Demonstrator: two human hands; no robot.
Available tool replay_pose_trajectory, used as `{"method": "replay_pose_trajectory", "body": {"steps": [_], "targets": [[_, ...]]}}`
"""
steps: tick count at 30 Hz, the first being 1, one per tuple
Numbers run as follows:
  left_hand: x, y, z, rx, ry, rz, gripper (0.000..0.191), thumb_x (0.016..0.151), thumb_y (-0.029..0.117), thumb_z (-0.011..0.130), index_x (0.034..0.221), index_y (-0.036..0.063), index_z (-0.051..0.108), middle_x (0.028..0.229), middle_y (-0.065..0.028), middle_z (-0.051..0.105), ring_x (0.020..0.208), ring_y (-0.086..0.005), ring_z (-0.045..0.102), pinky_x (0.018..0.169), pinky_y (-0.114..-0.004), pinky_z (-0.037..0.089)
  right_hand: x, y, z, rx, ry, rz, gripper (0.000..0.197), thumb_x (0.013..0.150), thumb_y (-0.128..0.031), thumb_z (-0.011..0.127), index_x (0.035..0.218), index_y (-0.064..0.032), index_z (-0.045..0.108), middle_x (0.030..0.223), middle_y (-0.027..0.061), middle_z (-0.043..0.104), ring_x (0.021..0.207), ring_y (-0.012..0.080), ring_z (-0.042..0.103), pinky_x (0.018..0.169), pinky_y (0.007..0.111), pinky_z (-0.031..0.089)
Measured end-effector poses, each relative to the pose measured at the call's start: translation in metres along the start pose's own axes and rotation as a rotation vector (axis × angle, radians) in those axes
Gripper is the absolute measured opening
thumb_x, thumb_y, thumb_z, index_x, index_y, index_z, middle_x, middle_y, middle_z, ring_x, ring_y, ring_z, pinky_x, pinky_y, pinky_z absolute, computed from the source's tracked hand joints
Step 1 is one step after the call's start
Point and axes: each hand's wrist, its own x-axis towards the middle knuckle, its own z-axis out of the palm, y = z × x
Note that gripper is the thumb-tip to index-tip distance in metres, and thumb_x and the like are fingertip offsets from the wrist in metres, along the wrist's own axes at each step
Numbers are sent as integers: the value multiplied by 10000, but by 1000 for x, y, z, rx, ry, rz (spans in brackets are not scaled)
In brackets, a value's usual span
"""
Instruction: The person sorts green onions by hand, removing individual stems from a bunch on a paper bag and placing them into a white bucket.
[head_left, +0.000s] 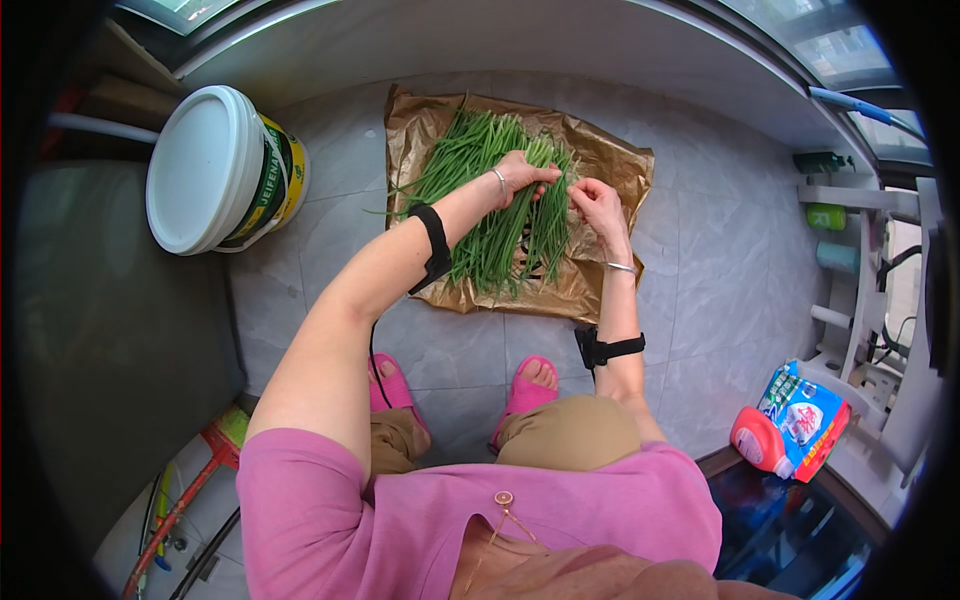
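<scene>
A pile of long green garlic chives (480, 217) with pale stem ends lies on a crumpled gold plastic bag (592, 285) on the floor. My left hand (525, 176) is over the upper right of the pile, thumb and fingers closing on thin stems near their pale ends. Just to its right, my right hand (598, 206) has its thumb and index finger pinched together at the pile's right edge; whether a stem is between them is too small to tell.
A lidded white bucket (199, 172) stands at the left. At the lower left lies a red-handled broom (180, 499). On the right are a white rack (866, 285) with bottles, a red detergent bottle (757, 441) and a blue detergent packet (806, 420). Pink slippers (529, 390) are below the bag.
</scene>
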Motion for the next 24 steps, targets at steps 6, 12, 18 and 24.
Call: {"method": "replay_pose_trajectory", "body": {"steps": [6,12,18,24], "targets": [[-1,4,5,0,-23,59,236,673,166,743,814,60,586,663,-11,565,515,-86,493,444,-230,428,-3,-14,10,26,-110,-143,166,778,-189,607,779,-23,599,598,-19,535,520,48,474,462,200,373],[-2,5,7,-3,20,46,198,698,157,719,783,58,570,666,-15,552,530,-113,506,455,-252,433,-12,-13,7,51,-174,-130,103,784,-109,572,816,-20,613,630,1,547,554,63,487,512,218,400],[1,12,-7,-214,-10,-39,117,812,114,572,845,3,559,753,-115,626,627,-192,607,567,-334,524,-25,27,-11,-494,-490,-370,200,682,-29,575,873,-71,621,813,120,576,784,233,543,691,307,436],[4,7,-9,-174,42,14,136,801,105,598,871,29,509,688,-73,594,537,-139,562,490,-291,501,-36,56,-4,-692,-323,-387,180,638,-100,666,815,-85,637,754,117,511,748,265,512,682,329,422]]}}
